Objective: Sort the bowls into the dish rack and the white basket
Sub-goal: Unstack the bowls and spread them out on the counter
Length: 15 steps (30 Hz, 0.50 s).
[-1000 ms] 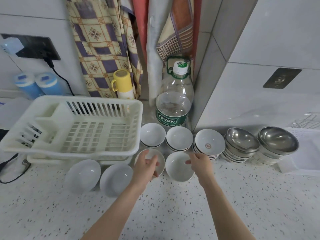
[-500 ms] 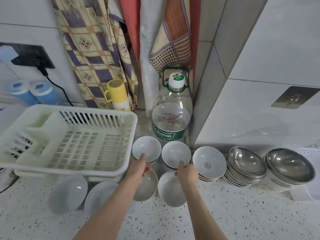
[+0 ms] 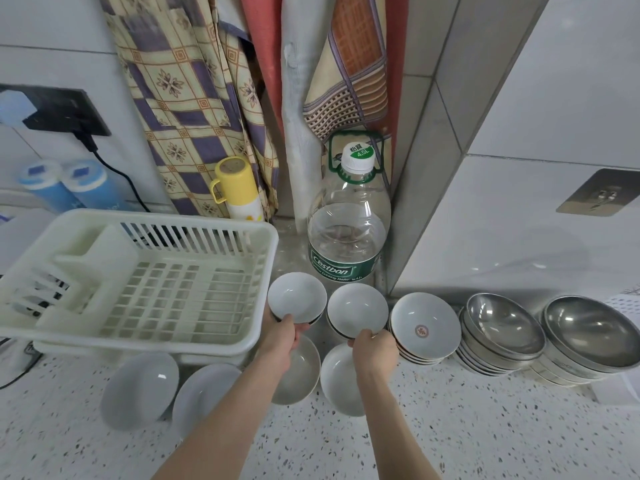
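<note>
My left hand (image 3: pixel 281 342) grips the near rim of a small white bowl (image 3: pixel 297 299) beside the dish rack. My right hand (image 3: pixel 374 351) grips the near rim of a second small white bowl (image 3: pixel 356 309) to its right. Below the hands sit two more white bowls (image 3: pixel 300 370) (image 3: pixel 337 379) on the counter. Two white bowls (image 3: pixel 140 389) (image 3: pixel 204 393) lean by the front of the cream dish rack (image 3: pixel 138 285), which holds nothing. A stack of white bowls with a red mark (image 3: pixel 424 327) and two stacks of steel bowls (image 3: pixel 502 329) (image 3: pixel 588 336) stand to the right.
A large water bottle (image 3: pixel 348 233) stands behind the bowls in the corner, a yellow flask (image 3: pixel 237 188) to its left. Hanging cloths (image 3: pixel 194 98) cover the wall. A plug and black cable (image 3: pixel 114 168) run at the left. A white perforated thing (image 3: pixel 627 306) shows at the right edge.
Both hands moved away from the near pair of bowls to the two small bowls behind them and took hold of their rims. The view tilted upward.
</note>
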Tool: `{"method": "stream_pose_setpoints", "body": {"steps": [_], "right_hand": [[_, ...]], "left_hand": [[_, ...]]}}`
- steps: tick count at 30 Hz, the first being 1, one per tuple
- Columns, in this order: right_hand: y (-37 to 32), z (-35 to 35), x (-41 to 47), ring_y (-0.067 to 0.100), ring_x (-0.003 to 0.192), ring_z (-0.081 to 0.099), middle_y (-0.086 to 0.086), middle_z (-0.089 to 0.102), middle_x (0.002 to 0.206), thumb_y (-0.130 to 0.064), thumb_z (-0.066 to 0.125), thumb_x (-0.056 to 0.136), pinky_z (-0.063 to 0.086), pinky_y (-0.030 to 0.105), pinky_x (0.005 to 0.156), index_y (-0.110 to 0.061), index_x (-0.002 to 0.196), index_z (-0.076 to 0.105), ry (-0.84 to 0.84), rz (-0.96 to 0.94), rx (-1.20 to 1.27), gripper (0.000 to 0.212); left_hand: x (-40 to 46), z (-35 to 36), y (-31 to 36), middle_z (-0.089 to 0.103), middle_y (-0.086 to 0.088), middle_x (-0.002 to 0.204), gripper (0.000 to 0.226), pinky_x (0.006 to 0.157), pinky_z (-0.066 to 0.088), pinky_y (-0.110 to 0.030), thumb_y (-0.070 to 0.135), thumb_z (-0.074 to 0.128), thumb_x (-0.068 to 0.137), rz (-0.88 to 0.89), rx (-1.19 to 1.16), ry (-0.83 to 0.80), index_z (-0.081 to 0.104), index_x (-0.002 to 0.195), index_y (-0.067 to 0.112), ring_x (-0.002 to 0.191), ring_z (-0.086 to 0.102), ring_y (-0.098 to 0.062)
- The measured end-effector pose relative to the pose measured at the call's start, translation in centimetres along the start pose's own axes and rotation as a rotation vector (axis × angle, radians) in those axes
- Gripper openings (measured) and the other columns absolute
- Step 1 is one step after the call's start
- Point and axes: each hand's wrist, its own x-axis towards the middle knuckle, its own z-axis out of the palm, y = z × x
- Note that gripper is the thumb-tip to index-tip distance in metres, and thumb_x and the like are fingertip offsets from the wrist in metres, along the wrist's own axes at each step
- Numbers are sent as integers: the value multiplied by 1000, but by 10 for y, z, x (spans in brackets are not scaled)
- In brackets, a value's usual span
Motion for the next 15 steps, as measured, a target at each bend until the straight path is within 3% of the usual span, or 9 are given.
{"method": "stream_pose_setpoints", "body": {"steps": [5,10,15], "right_hand": [[-1,0,-4,14,63,51,9,73,74,-6,41,90,37,27,61,-13,69,52,35,-27,49,25],[-4,-3,-10,4,61,51,6,71,69,-7,41,91,34,25,54,-1,82,62,64,-43,94,24],[-6,-14,-23,3,60,53,8,71,71,-7,41,91,34,20,50,-4,76,56,92,-125,150,22]], "left_hand": [[-2,-1,-2,62,-8,78,59,33,28,-12,-8,33,94,-14,-66,-14,41,137,31,59,54,-16],[-5,-2,-3,63,-9,87,60,34,31,-13,-8,34,94,-16,-117,-31,37,125,43,60,55,-14],[-7,-7,-7,61,-12,75,53,35,30,-13,-5,37,96,-22,-143,-51,38,132,35,48,51,-8]]}}
